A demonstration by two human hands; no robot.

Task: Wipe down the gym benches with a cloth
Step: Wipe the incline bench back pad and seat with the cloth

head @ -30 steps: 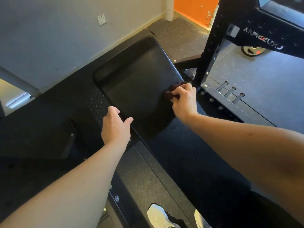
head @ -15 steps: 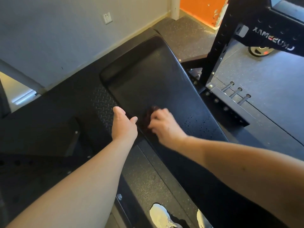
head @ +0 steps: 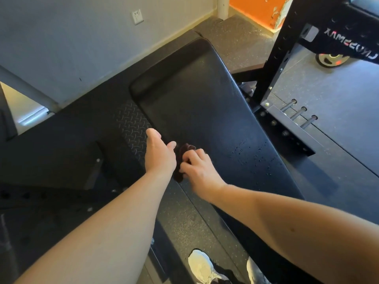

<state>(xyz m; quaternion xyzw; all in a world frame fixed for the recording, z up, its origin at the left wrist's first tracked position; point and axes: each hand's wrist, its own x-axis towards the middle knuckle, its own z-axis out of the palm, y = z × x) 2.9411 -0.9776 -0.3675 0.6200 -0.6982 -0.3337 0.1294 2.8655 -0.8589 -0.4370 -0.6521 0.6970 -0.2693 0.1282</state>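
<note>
A long black padded gym bench (head: 196, 103) runs from the upper middle down to the lower right. Small water droplets sit on its pad to the right of my hands. My right hand (head: 199, 169) grips a dark brown cloth (head: 185, 149) bunched at the bench's left edge; most of the cloth is hidden under the fingers. My left hand (head: 159, 152) hovers beside the bench's left edge with relaxed fingers and holds nothing, its thumb close to the cloth.
A black squat rack upright (head: 274, 52) stands right of the bench, with storage pegs (head: 297, 113) on its base. A weight plate (head: 330, 59) lies at the far right. A diamond-plate step (head: 131, 124) sits left of the bench. My shoes (head: 202, 265) are below.
My right hand dragged the cloth from the bench's right edge across the pad to its left edge, beside my left hand. The camera view shifted slightly.
</note>
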